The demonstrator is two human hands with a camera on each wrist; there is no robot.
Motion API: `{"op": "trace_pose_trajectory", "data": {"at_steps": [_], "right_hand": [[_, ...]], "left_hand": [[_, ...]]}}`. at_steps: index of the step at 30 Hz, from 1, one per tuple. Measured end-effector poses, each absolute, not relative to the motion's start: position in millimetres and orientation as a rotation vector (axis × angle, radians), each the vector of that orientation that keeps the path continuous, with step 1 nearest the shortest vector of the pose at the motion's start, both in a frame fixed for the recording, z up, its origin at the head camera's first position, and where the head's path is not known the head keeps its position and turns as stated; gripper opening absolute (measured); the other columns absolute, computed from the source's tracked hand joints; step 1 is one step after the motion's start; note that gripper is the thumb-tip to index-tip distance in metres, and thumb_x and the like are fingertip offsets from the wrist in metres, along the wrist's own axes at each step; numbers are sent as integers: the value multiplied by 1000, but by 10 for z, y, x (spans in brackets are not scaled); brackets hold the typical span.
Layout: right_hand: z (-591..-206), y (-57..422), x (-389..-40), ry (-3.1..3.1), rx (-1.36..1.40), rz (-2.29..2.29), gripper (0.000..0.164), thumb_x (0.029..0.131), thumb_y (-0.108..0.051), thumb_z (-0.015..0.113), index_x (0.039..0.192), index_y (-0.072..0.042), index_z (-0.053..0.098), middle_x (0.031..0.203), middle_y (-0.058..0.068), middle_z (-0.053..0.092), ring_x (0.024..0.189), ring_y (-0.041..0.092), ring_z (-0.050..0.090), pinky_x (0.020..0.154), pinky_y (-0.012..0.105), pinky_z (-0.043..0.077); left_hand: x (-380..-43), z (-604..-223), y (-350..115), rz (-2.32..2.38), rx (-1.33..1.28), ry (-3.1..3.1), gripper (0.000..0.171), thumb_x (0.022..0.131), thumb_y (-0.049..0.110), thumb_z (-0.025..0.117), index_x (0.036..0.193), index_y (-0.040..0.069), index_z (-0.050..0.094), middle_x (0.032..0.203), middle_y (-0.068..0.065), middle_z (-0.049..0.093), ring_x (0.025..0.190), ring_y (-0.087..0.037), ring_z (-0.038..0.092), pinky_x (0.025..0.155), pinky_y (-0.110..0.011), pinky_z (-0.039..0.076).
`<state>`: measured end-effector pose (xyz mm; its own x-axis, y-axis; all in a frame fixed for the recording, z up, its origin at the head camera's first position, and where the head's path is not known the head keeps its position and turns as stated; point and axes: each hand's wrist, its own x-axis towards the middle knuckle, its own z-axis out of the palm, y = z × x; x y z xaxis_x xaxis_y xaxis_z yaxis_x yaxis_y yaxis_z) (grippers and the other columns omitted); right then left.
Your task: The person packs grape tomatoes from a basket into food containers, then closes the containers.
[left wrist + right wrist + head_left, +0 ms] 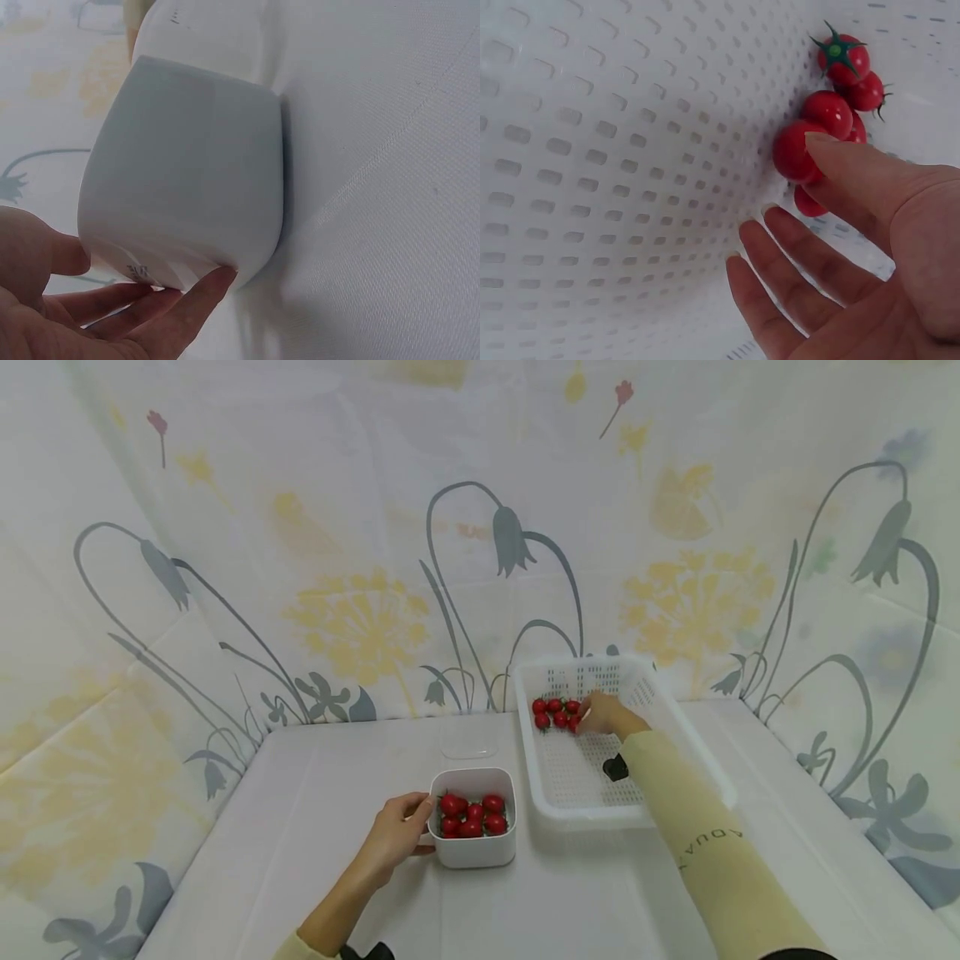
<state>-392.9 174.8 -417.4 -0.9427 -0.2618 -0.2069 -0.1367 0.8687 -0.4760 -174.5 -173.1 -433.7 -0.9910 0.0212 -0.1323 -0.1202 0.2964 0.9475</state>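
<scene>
One white desk (330, 777), floral cloth (360, 518) behind and at the sides. One basket (592, 817), near desk's far edge, right of centre, long axis roughly front to back; at least six tomatoes (560, 719) toward its far-left corner. One box (474, 857), left of basket, mouth up, about seven tomatoes (475, 812) inside. Right hand (602, 712): thumb on one tomato (790, 154), pinching; its long axis unclear. Left hand (399, 829): thumb and fingers apart, holding box's left side.

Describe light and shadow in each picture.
Head: soft, diffuse light on the table, no harsh glare; left wrist: the box shows a grey, shaded side, with a dark shadow along its base; right wrist: small pale highlights on the tomatoes.
</scene>
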Motion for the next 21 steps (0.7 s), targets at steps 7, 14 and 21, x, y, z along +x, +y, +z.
{"op": "trace_pose_trajectory", "data": {"at_steps": [7, 14, 21], "right_hand": [[-4217, 1706, -3951, 2699, -292, -745, 41, 93, -17, 72, 124, 9, 63, 124, 28, 63, 103, 36, 68, 83, 42, 62], [-4263, 1590, -3953, 2674, -309, -766, 26, 93, -15, 73, 109, 6, 69, 93, 14, 71, 83, 24, 69, 71, 36, 63], [-4231, 1468, -3890, 2674, -336, -781, 27, 88, -8, 77, 106, 9, 67, 101, 17, 66, 75, 18, 63, 67, 28, 62]], "left_hand": [[-1743, -4340, -1732, 1783, -81, 2437, 42, 108, 21, 49, 135, -10, 56, 139, -32, 55, 112, -42, 64, 74, -41, 65], [-1736, -4346, -1730, 1789, -86, 2433, 41, 108, 20, 50, 134, -10, 57, 139, -32, 56, 112, -42, 65, 74, -42, 65], [-1737, -4348, -1730, 1797, -82, 2434, 41, 108, 19, 49, 134, -11, 57, 139, -32, 55, 113, -43, 65, 74, -42, 65]]}}
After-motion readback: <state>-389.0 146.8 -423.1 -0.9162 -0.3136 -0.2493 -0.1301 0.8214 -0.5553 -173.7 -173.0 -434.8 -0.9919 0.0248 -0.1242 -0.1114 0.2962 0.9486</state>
